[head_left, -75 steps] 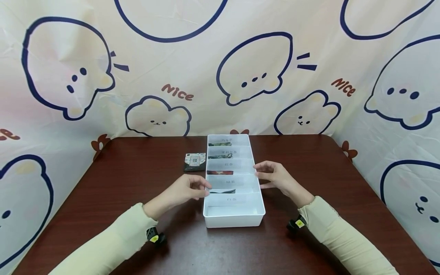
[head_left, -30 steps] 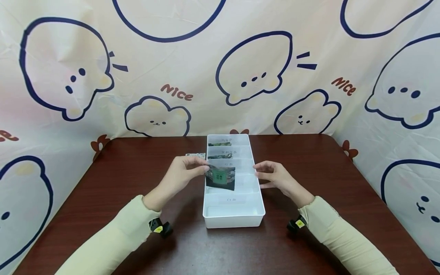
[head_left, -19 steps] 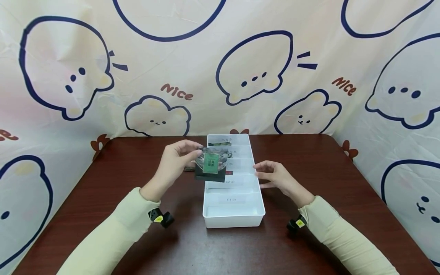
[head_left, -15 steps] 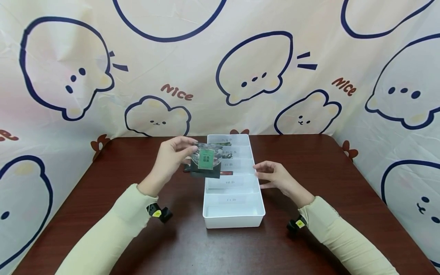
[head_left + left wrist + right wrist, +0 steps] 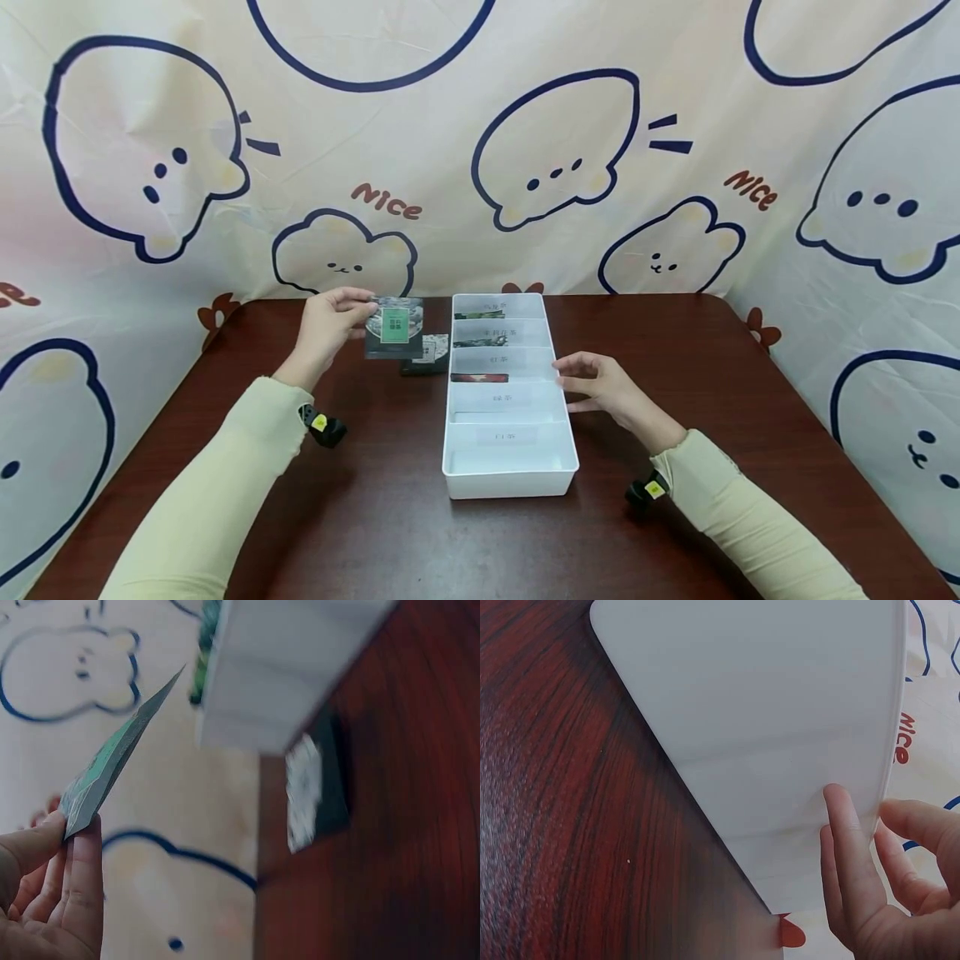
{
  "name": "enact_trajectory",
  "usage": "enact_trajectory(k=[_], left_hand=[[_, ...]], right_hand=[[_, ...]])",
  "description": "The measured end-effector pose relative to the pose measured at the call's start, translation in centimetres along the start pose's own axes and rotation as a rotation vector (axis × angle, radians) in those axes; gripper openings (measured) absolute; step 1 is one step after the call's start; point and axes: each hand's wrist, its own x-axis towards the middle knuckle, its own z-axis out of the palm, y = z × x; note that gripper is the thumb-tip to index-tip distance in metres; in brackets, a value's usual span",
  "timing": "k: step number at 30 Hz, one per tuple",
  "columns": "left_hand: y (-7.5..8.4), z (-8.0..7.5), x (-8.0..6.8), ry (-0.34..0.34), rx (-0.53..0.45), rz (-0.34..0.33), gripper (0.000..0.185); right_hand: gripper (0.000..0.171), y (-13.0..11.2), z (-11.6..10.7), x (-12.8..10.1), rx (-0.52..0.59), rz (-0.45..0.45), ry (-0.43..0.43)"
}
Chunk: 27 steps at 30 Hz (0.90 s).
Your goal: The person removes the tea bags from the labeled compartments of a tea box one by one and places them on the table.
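My left hand (image 5: 326, 329) pinches the edge of a flat square tea sachet (image 5: 393, 327), dark with a green label. It is held up left of the white divided box (image 5: 512, 485); in the left wrist view the sachet (image 5: 124, 754) tilts between thumb and fingers. Partly behind it, another tea sachet (image 5: 431, 358), dark with a pale patterned top, lies on the table against the box's left side. My right hand (image 5: 611, 392) touches the box's right side with relaxed fingers; in the right wrist view one finger (image 5: 847, 840) lies along the outer wall and others meet the rim.
The box has several labelled compartments in a row. Upright sachets show in the far three: a green one (image 5: 480, 316), a grey-green one (image 5: 480, 341) and a red one (image 5: 480, 378). The dark wood table (image 5: 390, 533) ends at a patterned cloth backdrop (image 5: 442, 167).
My left hand has pulled the green-labelled tea sachet up out of the box's fourth compartment and carried it left, past the box's edge. The right hand and box have stayed still.
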Motion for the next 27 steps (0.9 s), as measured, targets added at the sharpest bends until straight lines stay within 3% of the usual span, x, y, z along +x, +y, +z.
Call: enact_trajectory(k=[8, 16, 27], left_hand=[[-2.6, -1.8, 1.8, -0.024, 0.090, -0.118, 0.035], [-4.9, -2.3, 2.9, -0.089, 0.159, -0.266, 0.034], [-6.7, -2.6, 3.7, -0.109, 0.192, -0.338, 0.036]], right_hand=[[0.038, -0.1, 0.0, -0.1, 0.010, 0.009, 0.009], [0.039, -0.1, 0.1, -0.1, 0.009, 0.016, 0.004], [0.040, -0.3, 0.1, -0.2, -0.005, 0.010, 0.006]])
